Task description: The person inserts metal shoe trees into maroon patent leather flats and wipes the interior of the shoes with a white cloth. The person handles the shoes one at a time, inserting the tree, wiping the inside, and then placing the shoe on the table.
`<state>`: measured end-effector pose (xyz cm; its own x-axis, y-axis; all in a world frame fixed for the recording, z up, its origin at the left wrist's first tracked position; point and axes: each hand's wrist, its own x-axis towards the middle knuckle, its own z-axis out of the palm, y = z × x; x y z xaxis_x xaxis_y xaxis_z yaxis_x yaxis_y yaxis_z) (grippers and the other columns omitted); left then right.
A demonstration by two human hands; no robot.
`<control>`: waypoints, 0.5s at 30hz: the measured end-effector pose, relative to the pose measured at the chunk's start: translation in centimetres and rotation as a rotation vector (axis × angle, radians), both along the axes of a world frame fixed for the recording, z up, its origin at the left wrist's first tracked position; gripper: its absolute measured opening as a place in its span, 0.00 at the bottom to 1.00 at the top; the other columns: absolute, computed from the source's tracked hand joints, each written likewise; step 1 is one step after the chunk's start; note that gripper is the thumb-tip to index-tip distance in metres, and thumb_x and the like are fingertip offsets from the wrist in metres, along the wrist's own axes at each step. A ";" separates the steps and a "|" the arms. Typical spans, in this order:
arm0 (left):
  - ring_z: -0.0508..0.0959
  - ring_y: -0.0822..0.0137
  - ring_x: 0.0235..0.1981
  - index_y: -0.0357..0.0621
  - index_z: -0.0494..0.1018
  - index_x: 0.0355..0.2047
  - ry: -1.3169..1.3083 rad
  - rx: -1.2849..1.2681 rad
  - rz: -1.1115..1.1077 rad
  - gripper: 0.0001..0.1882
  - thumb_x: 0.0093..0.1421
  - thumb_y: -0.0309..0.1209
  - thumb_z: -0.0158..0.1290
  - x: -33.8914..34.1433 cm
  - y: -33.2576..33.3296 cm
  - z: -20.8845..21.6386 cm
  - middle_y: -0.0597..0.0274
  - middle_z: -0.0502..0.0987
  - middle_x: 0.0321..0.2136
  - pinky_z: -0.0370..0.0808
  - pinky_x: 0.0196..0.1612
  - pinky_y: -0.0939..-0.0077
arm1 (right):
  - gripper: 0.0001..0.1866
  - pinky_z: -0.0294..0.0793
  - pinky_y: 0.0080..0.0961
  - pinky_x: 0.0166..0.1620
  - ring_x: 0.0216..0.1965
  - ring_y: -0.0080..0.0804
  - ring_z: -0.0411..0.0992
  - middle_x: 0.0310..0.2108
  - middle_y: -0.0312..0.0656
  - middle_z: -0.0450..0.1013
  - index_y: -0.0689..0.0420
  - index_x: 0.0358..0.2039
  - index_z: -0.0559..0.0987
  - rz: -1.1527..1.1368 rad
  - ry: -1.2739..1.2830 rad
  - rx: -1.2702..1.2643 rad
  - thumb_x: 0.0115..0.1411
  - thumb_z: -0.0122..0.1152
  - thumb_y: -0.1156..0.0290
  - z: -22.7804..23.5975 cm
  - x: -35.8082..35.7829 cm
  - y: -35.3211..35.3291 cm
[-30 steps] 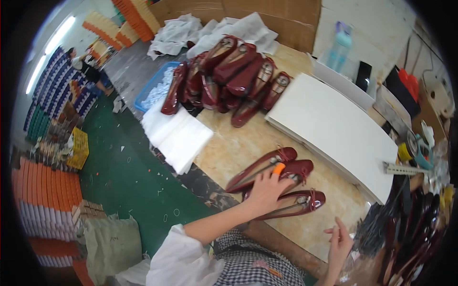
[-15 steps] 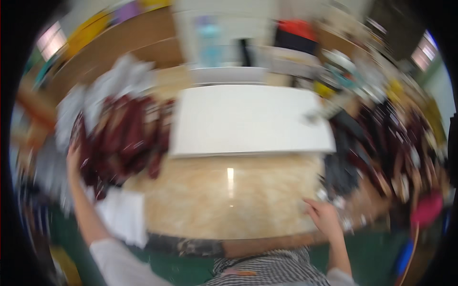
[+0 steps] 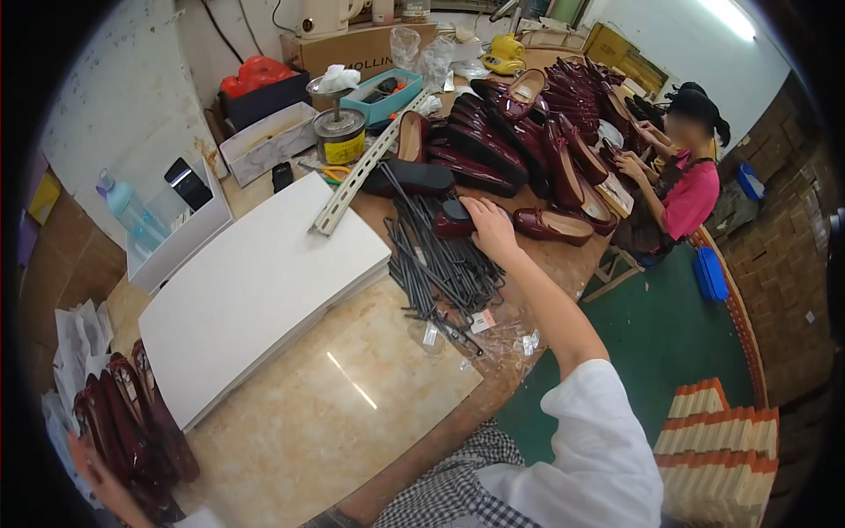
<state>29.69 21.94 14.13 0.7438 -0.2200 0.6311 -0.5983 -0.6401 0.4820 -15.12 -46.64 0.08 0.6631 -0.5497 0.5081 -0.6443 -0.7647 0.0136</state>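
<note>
My right hand reaches across the table, its fingers closed over the end of a glossy burgundy shoe that lies with its dark sole partly up. Under and beside that shoe is a heap of thin dark rods. A burgundy bow shoe lies just right of my hand, by a large pile of similar shoes. At the lower left, my left hand is blurred at the picture's rim, beside a row of burgundy shoes; its fingers are too smeared to read.
A stack of white sheets covers much of the marbled tabletop. A slotted metal bar lies across its corner. Behind stand a tin and a teal box. A co-worker in pink handles shoes at the far right.
The view has swung to the right. My right hand has gone from the table's front edge to the burgundy shoe and closed on it. My left hand stays by the left-hand shoes.
</note>
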 end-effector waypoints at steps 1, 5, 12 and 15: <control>0.73 0.65 0.51 0.34 0.71 0.51 0.124 0.097 -0.134 0.16 0.68 0.32 0.46 -3.0 -2.3 -1.7 0.54 0.75 0.49 0.66 0.57 0.72 | 0.30 0.69 0.40 0.48 0.47 0.43 0.71 0.42 0.44 0.74 0.50 0.50 0.73 0.038 -0.050 0.053 0.43 0.63 0.78 0.2 0.2 -0.9; 0.77 0.66 0.44 0.41 0.72 0.51 0.757 0.114 -0.872 0.18 0.60 0.29 0.52 -21.8 -20.1 -6.3 0.57 0.76 0.47 0.73 0.46 0.72 | 0.20 0.68 0.40 0.42 0.39 0.45 0.72 0.30 0.42 0.75 0.50 0.37 0.78 0.111 -0.175 0.169 0.39 0.63 0.79 4.5 2.7 0.1; 0.77 0.56 0.45 0.44 0.67 0.55 2.167 -1.034 -0.688 0.33 0.63 0.59 0.44 -33.9 -37.6 -11.7 0.51 0.76 0.47 0.73 0.52 0.49 | 0.19 0.63 0.43 0.59 0.54 0.48 0.66 0.49 0.48 0.68 0.56 0.44 0.73 0.977 0.034 0.421 0.50 0.59 0.74 11.0 0.7 11.7; 0.77 0.57 0.45 0.43 0.65 0.56 1.943 -0.763 -0.655 0.31 0.60 0.52 0.49 -32.7 -35.2 -13.6 0.54 0.76 0.46 0.76 0.47 0.60 | 0.21 0.67 0.40 0.55 0.54 0.51 0.65 0.51 0.52 0.68 0.62 0.46 0.72 0.361 -0.229 0.418 0.48 0.56 0.80 9.4 -3.1 -0.2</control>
<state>-3.02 -13.22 0.50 0.3274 -0.7774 -0.5370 0.8163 -0.0535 0.5751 -18.20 -46.83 9.51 0.7444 -0.4941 0.4492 -0.2938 -0.8464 -0.4442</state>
